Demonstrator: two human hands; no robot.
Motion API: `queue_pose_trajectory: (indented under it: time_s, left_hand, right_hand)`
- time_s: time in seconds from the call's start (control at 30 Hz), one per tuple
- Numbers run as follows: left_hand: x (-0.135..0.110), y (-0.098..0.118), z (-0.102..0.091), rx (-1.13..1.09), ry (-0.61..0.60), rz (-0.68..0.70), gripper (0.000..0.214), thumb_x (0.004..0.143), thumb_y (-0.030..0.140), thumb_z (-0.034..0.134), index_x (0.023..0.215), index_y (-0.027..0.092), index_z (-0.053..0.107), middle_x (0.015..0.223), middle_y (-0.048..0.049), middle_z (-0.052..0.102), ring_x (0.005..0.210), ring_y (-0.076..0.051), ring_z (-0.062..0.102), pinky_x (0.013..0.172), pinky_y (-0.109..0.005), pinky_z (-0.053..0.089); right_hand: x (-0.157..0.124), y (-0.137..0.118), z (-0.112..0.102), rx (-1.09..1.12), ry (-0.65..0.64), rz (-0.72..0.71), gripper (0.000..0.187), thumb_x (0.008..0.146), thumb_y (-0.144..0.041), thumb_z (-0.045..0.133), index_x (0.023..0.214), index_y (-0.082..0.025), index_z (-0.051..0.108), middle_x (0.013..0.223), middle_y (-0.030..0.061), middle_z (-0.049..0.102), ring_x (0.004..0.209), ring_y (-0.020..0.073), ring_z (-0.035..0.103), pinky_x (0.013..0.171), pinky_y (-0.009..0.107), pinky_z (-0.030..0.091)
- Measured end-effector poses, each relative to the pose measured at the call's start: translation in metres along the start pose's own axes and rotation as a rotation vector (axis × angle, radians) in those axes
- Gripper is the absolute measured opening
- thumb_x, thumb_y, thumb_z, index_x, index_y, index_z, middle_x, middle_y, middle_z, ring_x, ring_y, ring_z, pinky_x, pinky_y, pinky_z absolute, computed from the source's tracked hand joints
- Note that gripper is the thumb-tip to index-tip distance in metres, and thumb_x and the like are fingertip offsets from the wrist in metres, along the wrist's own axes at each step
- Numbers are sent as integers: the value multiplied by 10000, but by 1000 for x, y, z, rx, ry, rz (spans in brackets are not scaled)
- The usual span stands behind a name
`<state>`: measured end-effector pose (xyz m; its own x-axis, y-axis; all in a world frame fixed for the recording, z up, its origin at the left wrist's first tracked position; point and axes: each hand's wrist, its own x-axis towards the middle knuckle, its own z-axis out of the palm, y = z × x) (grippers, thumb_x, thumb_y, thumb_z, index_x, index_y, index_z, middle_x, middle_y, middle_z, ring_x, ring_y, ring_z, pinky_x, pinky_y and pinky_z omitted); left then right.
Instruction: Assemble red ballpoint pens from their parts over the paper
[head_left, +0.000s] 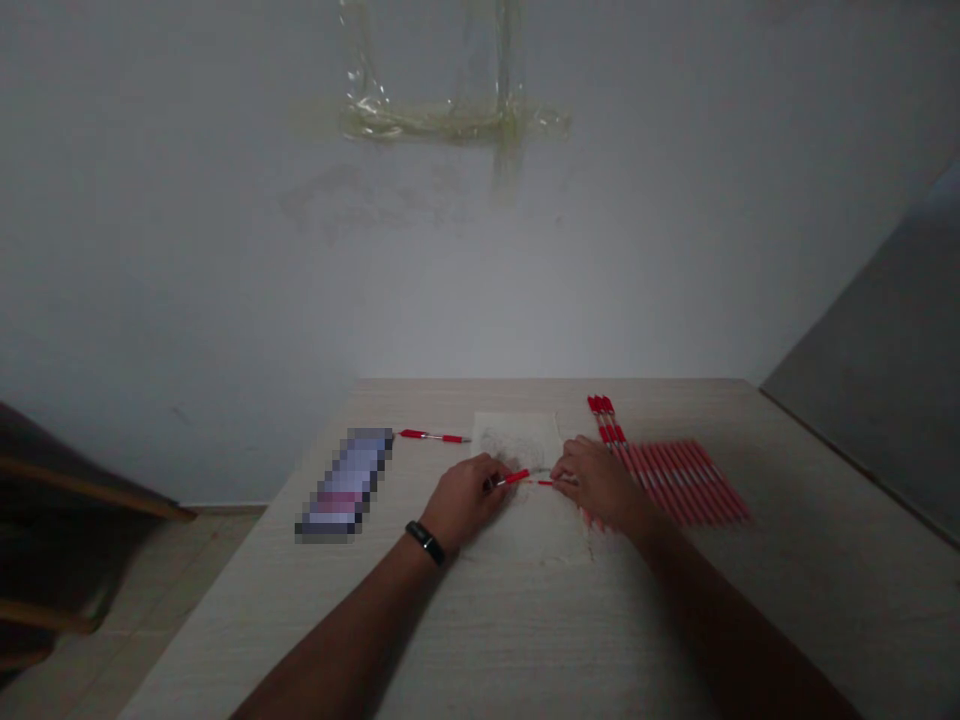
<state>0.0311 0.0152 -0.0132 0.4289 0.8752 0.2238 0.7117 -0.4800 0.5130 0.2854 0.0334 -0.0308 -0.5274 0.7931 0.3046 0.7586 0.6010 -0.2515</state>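
My left hand [478, 492], a dark band on its wrist, is closed on a red pen barrel [517, 477] that points right. My right hand [592, 482] is pinched shut around a thin red piece [544, 483], whose end points toward the barrel. A small gap separates the two parts. Both hands are over a pale sheet [525, 540] with grey smudges. Pink-red tips [592, 521] show beneath my right hand, which hides the rest of them. Left of the sheet's far part lies a red pen [431, 436] with a clear middle.
To the right, a row of several slim red pens or pencils [686, 482] lies side by side. Several red pens [607, 420] lie beyond my right hand. A blurred-out phone-like device [346, 480] rests at the left. The wooden table [465, 640] meets a taped wall [450, 280].
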Motion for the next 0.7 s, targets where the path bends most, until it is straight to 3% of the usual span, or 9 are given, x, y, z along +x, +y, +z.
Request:
queue_pose_trajectory:
  time_s: [0.3, 0.53, 0.7]
  left_hand:
    - [0, 2, -2, 12, -48, -49, 242, 915, 366, 551, 846, 187, 699, 730, -36, 676, 630, -153, 560, 564, -240, 333]
    - [1, 3, -4, 21, -12, -41, 171, 886, 295, 574, 884, 181, 702, 796, -47, 690, 665, -155, 569, 596, -244, 346]
    - [1, 1, -4, 15, 1, -68, 191, 886, 305, 571, 935, 187, 713, 796, -44, 686, 679, -161, 572, 608, -249, 357]
  right_hand:
    - [1, -10, -4, 17, 8, 19, 59, 827, -160, 719, 788, -196, 693, 844, 58, 629, 903, 235, 554, 790, 358, 419]
    - [2, -18, -14, 78, -6, 50, 94, 855, -95, 660, 818, -179, 643, 832, 50, 644, 863, 219, 569, 769, 338, 425]
    - [1, -19, -14, 161, -7, 19, 105, 909, -114, 629, 955, -194, 677, 927, 48, 669, 945, 210, 574, 844, 340, 431]
